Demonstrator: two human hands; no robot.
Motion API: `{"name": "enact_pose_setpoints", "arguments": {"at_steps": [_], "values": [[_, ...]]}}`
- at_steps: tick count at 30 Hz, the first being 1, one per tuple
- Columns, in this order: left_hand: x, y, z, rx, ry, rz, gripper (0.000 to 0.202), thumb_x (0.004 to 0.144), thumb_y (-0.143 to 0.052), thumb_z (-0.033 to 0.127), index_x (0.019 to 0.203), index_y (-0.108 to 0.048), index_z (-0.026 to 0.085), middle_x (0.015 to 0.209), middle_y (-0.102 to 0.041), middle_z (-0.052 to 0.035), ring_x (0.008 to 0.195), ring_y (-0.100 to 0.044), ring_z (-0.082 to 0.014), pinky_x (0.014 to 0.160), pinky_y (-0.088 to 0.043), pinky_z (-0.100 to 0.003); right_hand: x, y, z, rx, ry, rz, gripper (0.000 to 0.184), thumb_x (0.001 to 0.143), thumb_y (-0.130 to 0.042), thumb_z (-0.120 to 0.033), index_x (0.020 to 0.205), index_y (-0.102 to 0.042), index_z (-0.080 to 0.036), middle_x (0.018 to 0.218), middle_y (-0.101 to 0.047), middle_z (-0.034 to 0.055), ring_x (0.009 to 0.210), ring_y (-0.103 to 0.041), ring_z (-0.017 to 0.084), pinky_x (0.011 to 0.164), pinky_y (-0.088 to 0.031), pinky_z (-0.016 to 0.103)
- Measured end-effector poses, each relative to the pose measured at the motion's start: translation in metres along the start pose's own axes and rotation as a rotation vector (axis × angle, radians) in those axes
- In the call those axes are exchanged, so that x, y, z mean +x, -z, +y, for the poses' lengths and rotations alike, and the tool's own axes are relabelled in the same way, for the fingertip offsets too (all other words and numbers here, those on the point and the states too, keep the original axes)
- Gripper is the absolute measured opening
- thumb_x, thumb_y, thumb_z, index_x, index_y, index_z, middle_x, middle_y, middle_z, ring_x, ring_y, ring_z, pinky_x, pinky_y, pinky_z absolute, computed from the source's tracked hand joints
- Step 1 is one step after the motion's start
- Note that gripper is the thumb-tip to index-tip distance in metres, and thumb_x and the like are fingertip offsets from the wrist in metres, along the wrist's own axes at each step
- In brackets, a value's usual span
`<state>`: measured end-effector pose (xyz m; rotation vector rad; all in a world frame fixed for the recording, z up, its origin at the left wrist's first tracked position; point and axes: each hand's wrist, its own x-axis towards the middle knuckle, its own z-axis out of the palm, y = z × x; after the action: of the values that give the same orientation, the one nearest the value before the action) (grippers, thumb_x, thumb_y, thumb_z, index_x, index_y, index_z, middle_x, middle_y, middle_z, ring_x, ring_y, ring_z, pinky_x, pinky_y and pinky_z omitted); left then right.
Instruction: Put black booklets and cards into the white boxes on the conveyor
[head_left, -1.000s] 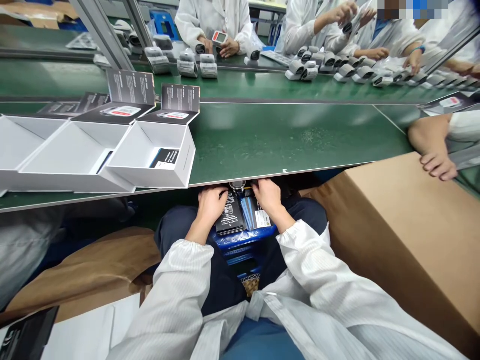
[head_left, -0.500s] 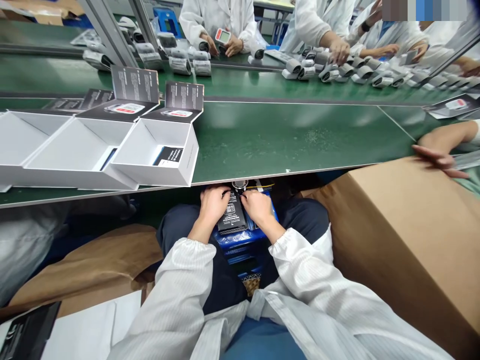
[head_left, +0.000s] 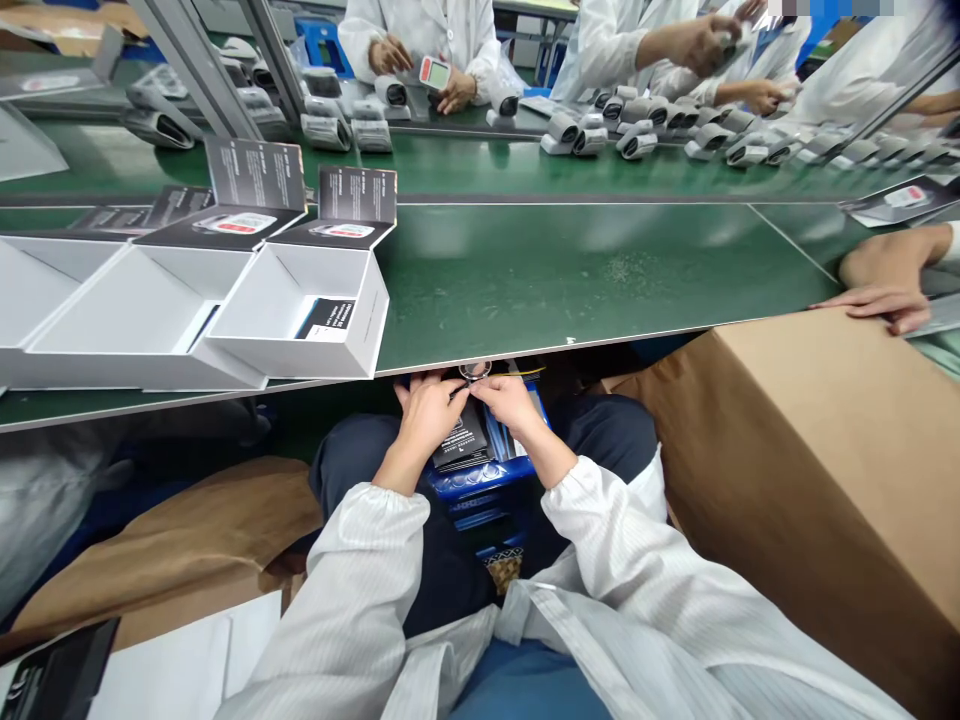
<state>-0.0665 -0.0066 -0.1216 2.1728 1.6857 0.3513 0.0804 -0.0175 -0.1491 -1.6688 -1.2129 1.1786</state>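
Note:
My left hand (head_left: 424, 412) and my right hand (head_left: 506, 402) meet below the green table's front edge (head_left: 525, 352), over a blue bin (head_left: 480, 480) on my lap. Both have fingers curled on a stack of black printed booklets (head_left: 461, 448) standing in the bin. Blue cards (head_left: 499, 438) sit beside the booklets under my right hand. The fingertips touch near a small round metal part under the table edge. On the table to the left stand open white boxes (head_left: 300, 310), the nearest holding a black leaflet (head_left: 328, 319).
A large brown carton (head_left: 825, 470) stands at my right, with another person's hand (head_left: 885, 285) resting by it. More brown cartons (head_left: 172, 530) lie at my left. Across the table people in white coats handle grey devices (head_left: 637, 135). Metal frame posts (head_left: 195, 65) rise at the back left.
My right hand has moved left from the blue cards to meet my left hand over the black booklets. The other person's hand at the right moved up to the carton's top edge.

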Motion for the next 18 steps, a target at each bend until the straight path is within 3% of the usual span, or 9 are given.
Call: {"name": "enact_pose_setpoints", "arguments": {"at_steps": [5, 8, 11, 15, 18], "values": [[0.004, 0.007, 0.003, 0.047, 0.059, -0.013, 0.029, 0.093, -0.052, 0.036, 0.110, -0.073, 0.028, 0.122, -0.068, -0.0110, 0.127, -0.049, -0.0394, 0.107, -0.029, -0.068, -0.005, 0.006, 0.010, 0.229, -0.017, -0.099, 0.037, 0.079, -0.064, -0.042, 0.097, -0.076, -0.012, 0.048, -0.049, -0.0054, 0.042, -0.040, 0.010, 0.045, -0.034, 0.021], [0.012, 0.012, 0.005, 0.151, 0.067, 0.052, 0.033, 0.094, -0.047, 0.030, 0.116, -0.071, 0.023, 0.124, -0.067, -0.0149, 0.125, -0.053, -0.0405, 0.109, -0.028, -0.069, -0.001, 0.030, 0.014, 0.026, 0.101, 0.134, 0.033, 0.084, -0.060, -0.038, 0.099, -0.077, -0.015, 0.062, -0.065, 0.0009, 0.055, -0.057, 0.015, 0.055, -0.043, 0.024], [0.029, 0.013, 0.004, 0.150, 0.036, 0.088, 0.040, 0.095, -0.042, 0.028, 0.128, -0.063, 0.020, 0.132, -0.063, -0.0152, 0.131, -0.050, -0.0367, 0.116, -0.027, -0.061, 0.009, 0.058, 0.011, -0.385, 0.195, 0.307, 0.028, 0.091, -0.055, -0.031, 0.099, -0.078, -0.017, 0.088, -0.075, 0.0086, 0.082, -0.069, 0.024, 0.074, -0.050, 0.030], [0.054, 0.007, 0.004, 0.059, 0.001, 0.108, 0.048, 0.094, -0.042, 0.028, 0.141, -0.050, 0.019, 0.144, -0.055, -0.0114, 0.142, -0.038, -0.0292, 0.123, -0.022, -0.049, 0.023, 0.075, 0.000, -0.876, 0.226, 0.127, 0.028, 0.095, -0.052, -0.022, 0.109, -0.076, -0.019, 0.107, -0.074, 0.0120, 0.101, -0.068, 0.029, 0.087, -0.050, 0.034], [0.062, 0.001, 0.005, 0.028, 0.008, 0.142, 0.052, 0.093, -0.045, 0.029, 0.144, -0.046, 0.018, 0.148, -0.050, -0.0106, 0.146, -0.032, -0.0278, 0.125, -0.019, -0.047, 0.030, 0.074, -0.003, -1.002, 0.296, -0.004, 0.030, 0.097, -0.052, -0.023, 0.119, -0.072, -0.020, 0.119, -0.070, 0.0116, 0.111, -0.065, 0.030, 0.095, -0.049, 0.036]]}}
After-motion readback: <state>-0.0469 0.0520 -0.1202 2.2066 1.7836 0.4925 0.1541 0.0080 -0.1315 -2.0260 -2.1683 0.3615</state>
